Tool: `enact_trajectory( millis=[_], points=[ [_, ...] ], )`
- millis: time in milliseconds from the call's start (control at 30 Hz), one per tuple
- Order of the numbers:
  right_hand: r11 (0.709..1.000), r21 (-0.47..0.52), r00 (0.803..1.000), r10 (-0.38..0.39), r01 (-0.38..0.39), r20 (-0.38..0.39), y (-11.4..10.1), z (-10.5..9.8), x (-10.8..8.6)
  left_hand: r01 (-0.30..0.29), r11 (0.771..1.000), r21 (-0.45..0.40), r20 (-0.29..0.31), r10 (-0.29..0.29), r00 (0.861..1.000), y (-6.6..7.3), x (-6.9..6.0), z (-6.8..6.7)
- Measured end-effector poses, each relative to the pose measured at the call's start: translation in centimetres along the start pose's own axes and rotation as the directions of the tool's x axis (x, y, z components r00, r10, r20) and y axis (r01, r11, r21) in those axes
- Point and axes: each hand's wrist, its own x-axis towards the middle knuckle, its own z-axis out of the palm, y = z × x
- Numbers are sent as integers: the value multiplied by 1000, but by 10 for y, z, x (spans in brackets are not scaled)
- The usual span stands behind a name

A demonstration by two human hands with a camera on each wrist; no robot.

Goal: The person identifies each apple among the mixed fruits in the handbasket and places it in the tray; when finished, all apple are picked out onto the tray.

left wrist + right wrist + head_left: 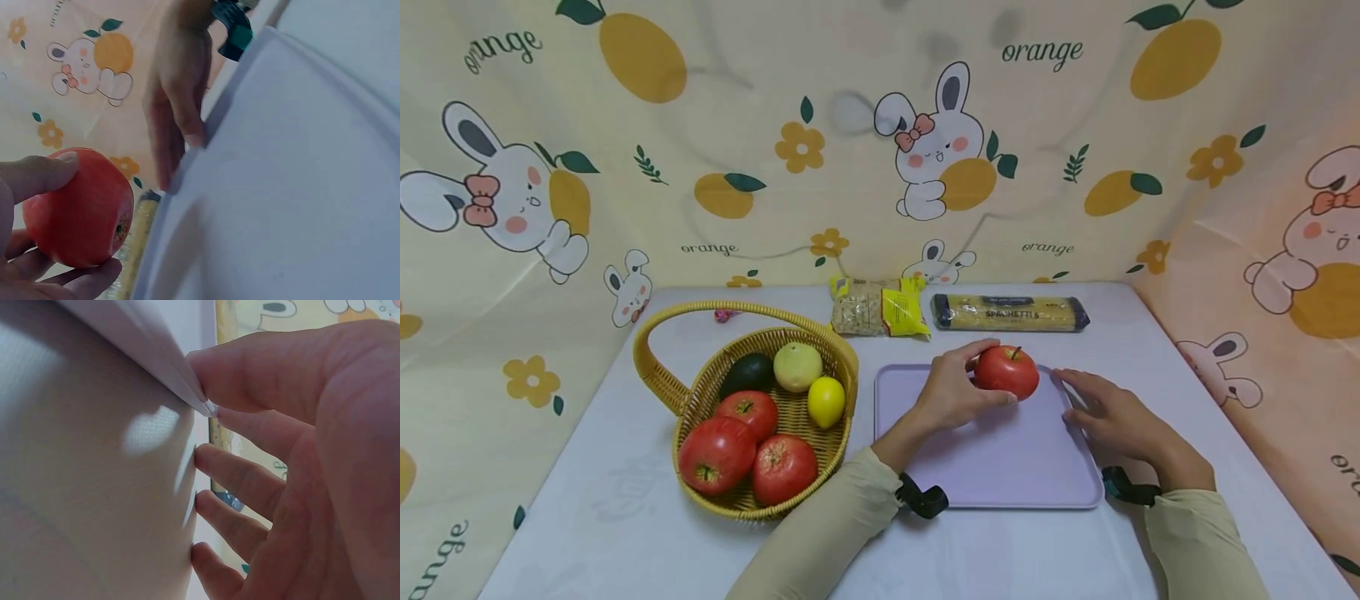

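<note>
My left hand grips a red apple above the far part of a lilac tray. In the left wrist view, the thumb lies over the apple and the other fingers are under it. At the tray's right edge, my right hand touches the rim with thumb and forefinger. Seen from the right wrist, the remaining fingers of that hand are spread, their tips on the white tablecloth beside the tray rim.
A wicker basket with a tall handle stands left of the tray, holding several fruits: red apples, a lemon, a pale green fruit and a dark avocado. Behind lie a yellow-and-clear bag and a spaghetti pack.
</note>
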Motion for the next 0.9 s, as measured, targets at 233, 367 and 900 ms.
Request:
enact_trajectory(
  millis=[233,367,900],
  points=[
    [1000,2,1000,11,-11,4,0,-1,0,15,994,110,42,-20,999,-13,5,6],
    [1000,1,1000,10,-10,10,1,0,1,4,993,117,67,-12,998,-19,5,10],
    [1000,8,1000,8,-8,21,-2,-2,0,8,970,244,84,-29,996,-21,3,13]
  ],
)
